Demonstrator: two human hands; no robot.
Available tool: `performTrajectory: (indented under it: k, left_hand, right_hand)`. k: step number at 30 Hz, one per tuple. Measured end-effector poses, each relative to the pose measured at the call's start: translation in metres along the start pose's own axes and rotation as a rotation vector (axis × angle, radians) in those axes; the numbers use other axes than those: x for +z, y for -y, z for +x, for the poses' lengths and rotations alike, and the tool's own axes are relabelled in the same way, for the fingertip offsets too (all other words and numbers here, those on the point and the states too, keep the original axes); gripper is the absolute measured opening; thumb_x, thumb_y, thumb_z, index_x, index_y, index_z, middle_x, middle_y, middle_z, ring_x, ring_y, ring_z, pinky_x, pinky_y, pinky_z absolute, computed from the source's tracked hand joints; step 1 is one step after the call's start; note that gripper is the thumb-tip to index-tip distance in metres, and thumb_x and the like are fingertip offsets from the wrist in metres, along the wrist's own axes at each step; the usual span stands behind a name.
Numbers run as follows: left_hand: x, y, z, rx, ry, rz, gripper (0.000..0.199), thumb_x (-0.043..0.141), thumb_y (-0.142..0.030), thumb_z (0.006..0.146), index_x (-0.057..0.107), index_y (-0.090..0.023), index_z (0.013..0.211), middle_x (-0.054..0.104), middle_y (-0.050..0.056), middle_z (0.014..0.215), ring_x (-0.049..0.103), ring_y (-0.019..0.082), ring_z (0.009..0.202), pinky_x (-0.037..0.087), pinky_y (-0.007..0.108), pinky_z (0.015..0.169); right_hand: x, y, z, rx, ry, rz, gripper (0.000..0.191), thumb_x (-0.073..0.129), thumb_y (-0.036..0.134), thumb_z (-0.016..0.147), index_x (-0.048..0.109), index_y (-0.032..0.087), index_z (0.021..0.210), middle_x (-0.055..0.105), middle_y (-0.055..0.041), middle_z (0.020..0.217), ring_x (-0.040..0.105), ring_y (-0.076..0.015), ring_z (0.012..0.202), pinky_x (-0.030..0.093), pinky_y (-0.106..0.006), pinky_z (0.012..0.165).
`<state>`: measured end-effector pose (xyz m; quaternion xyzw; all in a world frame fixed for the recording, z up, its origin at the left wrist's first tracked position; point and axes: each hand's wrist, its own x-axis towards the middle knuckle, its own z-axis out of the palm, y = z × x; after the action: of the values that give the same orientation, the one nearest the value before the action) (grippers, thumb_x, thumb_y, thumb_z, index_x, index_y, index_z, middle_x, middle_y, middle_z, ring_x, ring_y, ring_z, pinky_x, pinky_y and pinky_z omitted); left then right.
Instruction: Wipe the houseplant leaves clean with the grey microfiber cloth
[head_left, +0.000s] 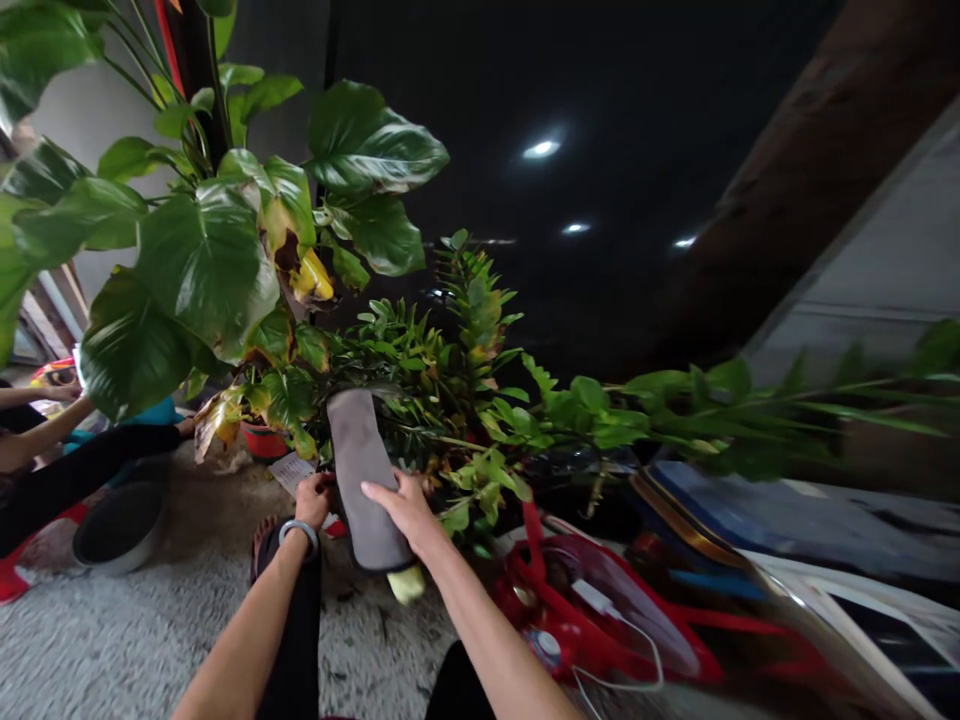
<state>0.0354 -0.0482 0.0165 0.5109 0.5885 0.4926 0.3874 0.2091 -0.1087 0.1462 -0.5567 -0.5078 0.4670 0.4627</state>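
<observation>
My right hand (405, 505) grips a long, flat grey insole-shaped piece (364, 450) with a dark edge, its thumb lying across the face. The piece is held tilted in front of the plants. A pale yellowish bit (406, 584) shows below its lower end. My left hand (313, 500), with a grey bangle on the wrist, is beside the left edge of the piece. Its fingers are curled together, and what they hold, if anything, cannot be made out. A printed paper (292, 472) lies just behind my left hand.
Large-leaved potted plants (202, 260) stand ahead. On the right are a red bag (600, 600) with a white charger and cable, and stacked framed panels (795, 540). At left, another person's arm (45, 440) shows near a dark basin (120, 525) on the rough floor.
</observation>
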Motion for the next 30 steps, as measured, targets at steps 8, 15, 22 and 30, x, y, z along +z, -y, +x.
performTrajectory:
  k: [8,15,22,30]
  left_hand:
    - [-0.006,0.006,0.006,-0.026,0.031,-0.059,0.032,0.06,-0.016,0.07,0.077,-0.012,0.097,0.07,0.002,0.061,0.069,0.02,0.066,0.055,0.029,0.065]
    - [0.002,0.009,0.002,-0.032,0.045,-0.12,0.033,0.061,-0.018,0.07,0.075,-0.012,0.098,0.071,0.003,0.064,0.069,0.018,0.061,0.054,0.027,0.06]
    - [-0.004,0.004,0.005,0.015,0.028,-0.102,0.016,0.067,-0.022,0.065,0.074,-0.015,0.078,0.074,0.004,0.073,0.067,0.021,0.072,0.055,0.03,0.071]
    - [-0.002,0.006,0.004,0.029,0.053,-0.084,0.02,0.06,-0.015,0.065,0.075,-0.014,0.078,0.072,0.003,0.069,0.066,0.021,0.073,0.054,0.029,0.07]
  right_hand:
    - [-0.021,-0.027,-0.023,0.019,-0.237,0.206,0.043,0.075,0.045,0.063,0.075,0.018,0.096,0.081,-0.0107,0.095,0.074,-0.0339,0.093,0.059,-0.044,0.082]
    - [-0.02,-0.019,0.008,0.159,-0.376,0.429,0.048,0.071,0.048,0.064,0.071,0.019,0.102,0.08,-0.0155,0.104,0.075,-0.0357,0.098,0.061,-0.047,0.083]
    - [0.011,-0.018,-0.046,0.177,-0.004,0.49,0.046,0.082,0.048,0.063,0.077,0.017,0.096,0.081,-0.0119,0.091,0.075,-0.0344,0.093,0.058,-0.045,0.085]
    - [0.015,0.007,-0.01,0.115,-0.098,0.374,0.047,0.082,0.044,0.053,0.075,0.017,0.091,0.082,-0.0107,0.092,0.074,-0.0352,0.094,0.056,-0.045,0.087]
